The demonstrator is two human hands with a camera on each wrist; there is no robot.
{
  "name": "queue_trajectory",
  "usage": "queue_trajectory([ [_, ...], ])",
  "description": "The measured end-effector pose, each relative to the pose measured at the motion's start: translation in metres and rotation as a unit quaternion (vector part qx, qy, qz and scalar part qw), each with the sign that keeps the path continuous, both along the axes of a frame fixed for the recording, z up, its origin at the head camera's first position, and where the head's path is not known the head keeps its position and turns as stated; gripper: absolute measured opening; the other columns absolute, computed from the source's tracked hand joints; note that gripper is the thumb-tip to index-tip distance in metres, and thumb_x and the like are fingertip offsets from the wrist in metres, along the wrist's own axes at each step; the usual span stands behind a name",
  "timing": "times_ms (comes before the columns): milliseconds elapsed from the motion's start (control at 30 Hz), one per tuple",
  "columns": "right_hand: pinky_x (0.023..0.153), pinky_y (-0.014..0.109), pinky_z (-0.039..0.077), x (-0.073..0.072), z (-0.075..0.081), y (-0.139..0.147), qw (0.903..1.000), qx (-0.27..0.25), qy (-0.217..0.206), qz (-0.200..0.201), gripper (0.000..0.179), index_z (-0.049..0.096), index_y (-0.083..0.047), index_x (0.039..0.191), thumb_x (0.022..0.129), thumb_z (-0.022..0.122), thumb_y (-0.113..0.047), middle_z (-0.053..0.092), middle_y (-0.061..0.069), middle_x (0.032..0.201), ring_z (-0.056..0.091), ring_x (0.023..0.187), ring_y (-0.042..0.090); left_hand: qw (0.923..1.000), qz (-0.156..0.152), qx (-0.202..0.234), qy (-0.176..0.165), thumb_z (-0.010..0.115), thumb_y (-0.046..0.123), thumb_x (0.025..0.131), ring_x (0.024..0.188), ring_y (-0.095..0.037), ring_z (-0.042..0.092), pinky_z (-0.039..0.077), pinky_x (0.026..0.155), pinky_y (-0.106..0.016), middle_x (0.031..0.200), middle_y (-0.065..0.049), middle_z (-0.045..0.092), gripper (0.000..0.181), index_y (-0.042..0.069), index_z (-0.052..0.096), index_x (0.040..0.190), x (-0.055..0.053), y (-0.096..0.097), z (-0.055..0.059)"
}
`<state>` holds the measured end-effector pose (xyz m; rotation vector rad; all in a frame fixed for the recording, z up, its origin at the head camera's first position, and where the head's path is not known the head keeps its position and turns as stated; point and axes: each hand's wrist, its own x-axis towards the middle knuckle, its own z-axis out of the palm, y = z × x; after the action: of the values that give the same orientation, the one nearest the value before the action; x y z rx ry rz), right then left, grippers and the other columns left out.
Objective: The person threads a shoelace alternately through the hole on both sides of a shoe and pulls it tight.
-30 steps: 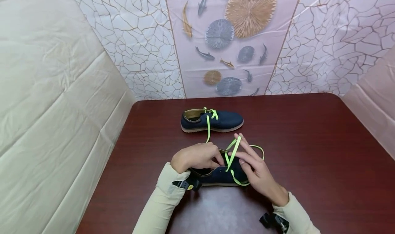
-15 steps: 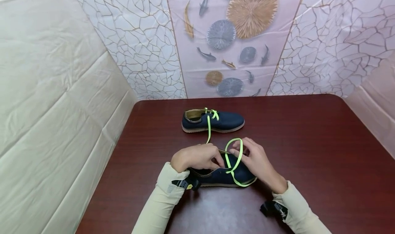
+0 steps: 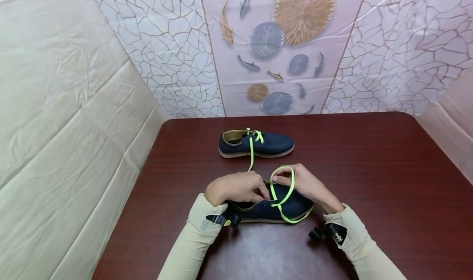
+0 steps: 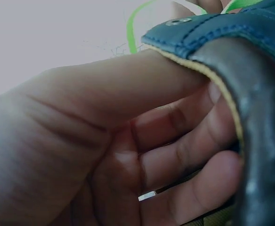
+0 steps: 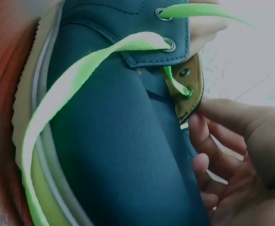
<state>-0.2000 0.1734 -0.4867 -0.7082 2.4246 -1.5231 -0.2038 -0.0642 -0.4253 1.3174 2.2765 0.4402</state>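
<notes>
A navy shoe (image 3: 292,202) with a neon-green shoelace (image 3: 294,182) lies on the table, toe to the right. My left hand (image 3: 236,187) reaches into its opening. In the left wrist view the thumb passes under the eyelet flap (image 4: 208,30) and the other fingers curl inside; the fingertips are hidden. At the far side, my right hand (image 3: 308,183) pinches the tan-lined far flap (image 5: 191,96) by its lower corner, thumb against forefinger. The lace stands in a loop above the eyelets, in front of the right fingers, and another length hangs over the near side.
A second navy shoe (image 3: 275,143) with green laces stands farther back, one lace end trailing towards the left hand. Both are on a dark red-brown table (image 3: 369,169). Patterned cloth (image 3: 184,66) hangs behind it, and a pale cloth (image 3: 74,148) at the left.
My right hand's spread fingers have come off the raised lace and drawn together at the far flap. The lace now stands in a rounder loop. The left hand stays put.
</notes>
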Motion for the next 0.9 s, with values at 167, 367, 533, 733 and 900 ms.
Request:
queue_trajectory([
  [167, 0.084, 0.026, 0.054, -0.001, -0.001, -0.003, 0.9991, -0.033, -0.012, -0.023, 0.021, 0.077, 0.000, 0.110, 0.102, 0.072, -0.018, 0.076, 0.004, 0.098, 0.070, 0.091, 0.015, 0.9999, -0.004, -0.006, 0.007, 0.071, 0.005, 0.099, 0.078, 0.001, 0.059, 0.048, 0.074, -0.015, 0.087, 0.015, 0.071, 0.021, 0.017, 0.085, 0.108, 0.000, 0.000, 0.001],
  [367, 0.084, 0.023, 0.051, -0.003, 0.001, -0.006, 0.9904, -0.075, -0.024, -0.114, 0.024, 0.075, 0.001, 0.114, 0.103, 0.071, -0.021, 0.074, 0.008, 0.105, 0.065, 0.093, 0.011, 0.9999, -0.004, -0.011, 0.011, 0.071, 0.007, 0.099, 0.079, 0.001, 0.060, 0.049, 0.075, -0.015, 0.087, 0.016, 0.071, 0.020, 0.019, 0.085, 0.107, 0.000, 0.000, 0.000],
  [533, 0.085, 0.021, 0.050, 0.000, 0.003, -0.008, 0.9853, -0.077, -0.004, -0.153, 0.024, 0.077, -0.004, 0.114, 0.102, 0.073, -0.025, 0.076, 0.009, 0.107, 0.066, 0.095, 0.009, 0.9999, -0.004, -0.008, 0.009, 0.071, 0.007, 0.099, 0.078, 0.001, 0.060, 0.049, 0.074, -0.015, 0.085, 0.016, 0.070, 0.020, 0.019, 0.085, 0.106, -0.001, 0.001, -0.001],
  [733, 0.076, 0.019, 0.051, 0.015, 0.005, -0.011, 0.9832, 0.000, 0.079, -0.165, 0.016, 0.083, -0.014, 0.106, 0.101, 0.074, -0.026, 0.080, -0.001, 0.097, 0.068, 0.087, 0.004, 0.9999, 0.002, -0.007, 0.008, 0.070, 0.008, 0.101, 0.073, -0.001, 0.057, 0.048, 0.070, -0.018, 0.077, 0.015, 0.066, 0.019, 0.020, 0.084, 0.104, -0.001, -0.001, 0.000],
  [900, 0.077, 0.020, 0.053, 0.037, 0.004, -0.007, 0.9889, -0.001, 0.075, -0.128, 0.011, 0.083, -0.014, 0.104, 0.101, 0.074, -0.020, 0.079, -0.003, 0.097, 0.069, 0.089, 0.004, 0.9997, 0.018, -0.013, 0.012, 0.070, 0.011, 0.102, 0.076, -0.002, 0.058, 0.049, 0.073, -0.020, 0.082, 0.016, 0.067, 0.018, 0.021, 0.084, 0.107, 0.000, -0.003, 0.004],
])
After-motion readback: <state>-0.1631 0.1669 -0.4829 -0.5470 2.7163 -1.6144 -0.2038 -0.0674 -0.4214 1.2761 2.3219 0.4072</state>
